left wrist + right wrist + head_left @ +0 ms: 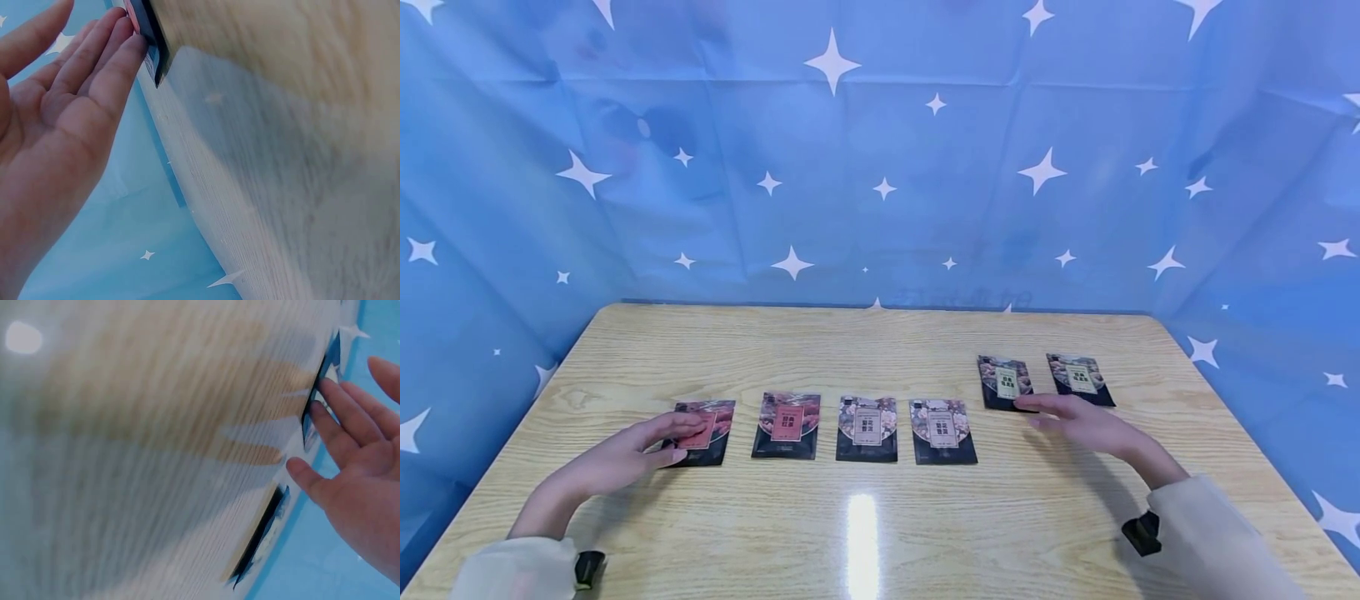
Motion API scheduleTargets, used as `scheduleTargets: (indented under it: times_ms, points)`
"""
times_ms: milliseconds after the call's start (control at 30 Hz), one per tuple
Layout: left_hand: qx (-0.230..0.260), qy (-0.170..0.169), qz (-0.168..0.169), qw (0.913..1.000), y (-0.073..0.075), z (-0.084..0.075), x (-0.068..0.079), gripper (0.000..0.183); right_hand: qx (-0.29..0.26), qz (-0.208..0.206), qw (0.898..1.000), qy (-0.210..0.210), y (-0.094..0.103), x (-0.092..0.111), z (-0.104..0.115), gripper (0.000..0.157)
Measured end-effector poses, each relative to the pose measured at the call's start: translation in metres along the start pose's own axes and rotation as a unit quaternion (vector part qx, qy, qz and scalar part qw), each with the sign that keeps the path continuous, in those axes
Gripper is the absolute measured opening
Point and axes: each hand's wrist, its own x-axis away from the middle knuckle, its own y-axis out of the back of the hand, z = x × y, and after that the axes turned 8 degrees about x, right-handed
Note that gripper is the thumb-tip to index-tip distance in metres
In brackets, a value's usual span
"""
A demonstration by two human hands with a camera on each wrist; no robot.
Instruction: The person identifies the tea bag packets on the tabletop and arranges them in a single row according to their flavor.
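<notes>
Over the leftmost red-label sachet (715, 442) lies my left hand (613, 457), its fingers extended across the packet's left part. In the left wrist view the fingertips meet the edge of this sachet (149, 39). My right hand (1093, 427) reaches in from the right, fingers stretched out, with fingertips at the lower edge of a green-label sachet (1004, 379). The right wrist view shows two fingertips against that sachet (331, 362), while the little finger is apart from it. A second green-label sachet (1080, 379) lies just beyond the right hand.
Between the hands, another red-label sachet (786, 427) and two pale floral sachets, a left one (867, 429) and a right one (943, 432), form a row on the wooden table (737, 533). A blue star-patterned cloth (880, 225) encloses the back and sides.
</notes>
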Motion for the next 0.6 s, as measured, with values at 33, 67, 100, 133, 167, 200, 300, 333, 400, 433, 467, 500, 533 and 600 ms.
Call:
scheduleTargets:
  times_ms: [33,67,100,133,167,200,300,333,400,433,467,500,533,600]
  points:
    - [0.000,-0.001,-0.001,1.0000,0.000,0.000,0.000,0.047,0.005,0.001,1.000,0.007,-0.001,0.002,0.000,0.045]
    - [0.001,-0.001,-0.001,1.0000,0.000,0.000,0.000,0.047,0.009,0.002,1.000,0.012,-0.002,0.004,0.001,0.045]
    - [0.001,-0.001,-0.001,1.0000,0.000,0.000,0.000,0.047,0.012,0.002,1.000,0.016,-0.003,0.006,0.001,0.045]
    - [0.001,0.000,-0.001,1.0000,0.000,0.000,0.000,0.047,0.013,0.003,1.000,0.019,-0.005,0.008,0.002,0.044]
    - [0.001,0.000,-0.001,1.0000,0.000,0.000,0.000,0.047,0.015,0.005,1.000,0.025,-0.006,0.010,0.002,0.044]
    - [0.001,0.000,-0.001,1.0000,0.000,0.000,0.000,0.047,0.017,0.006,0.999,0.030,-0.007,0.012,0.003,0.043]
    - [-0.001,0.001,-0.002,1.0000,0.000,0.000,0.000,0.047,0.016,0.011,0.999,0.033,-0.010,0.018,0.005,0.042]
    - [-0.003,0.001,-0.003,1.0000,0.000,0.000,0.000,0.047,0.016,0.013,0.999,0.035,-0.011,0.019,0.006,0.042]
    - [-0.005,-0.001,-0.003,1.0000,0.000,0.001,0.000,0.046,0.020,0.016,0.999,0.038,-0.013,0.023,0.007,0.042]
    - [-0.006,-0.001,-0.003,1.0000,0.000,0.001,0.000,0.047,0.021,0.016,0.999,0.039,-0.015,0.024,0.008,0.042]
    - [-0.007,-0.002,-0.003,1.0000,0.000,0.001,0.000,0.047,0.027,0.016,0.999,0.042,-0.016,0.026,0.008,0.041]
    - [-0.007,-0.003,-0.003,1.0000,0.000,0.001,0.000,0.046,0.029,0.018,0.998,0.044,-0.016,0.027,0.008,0.041]
    - [-0.008,-0.004,-0.002,1.0000,0.000,0.001,0.000,0.046,0.031,0.018,0.998,0.047,-0.017,0.029,0.009,0.041]
    - [-0.007,-0.004,-0.002,1.0000,0.000,0.001,0.000,0.046,0.033,0.021,0.998,0.049,-0.019,0.032,0.009,0.041]
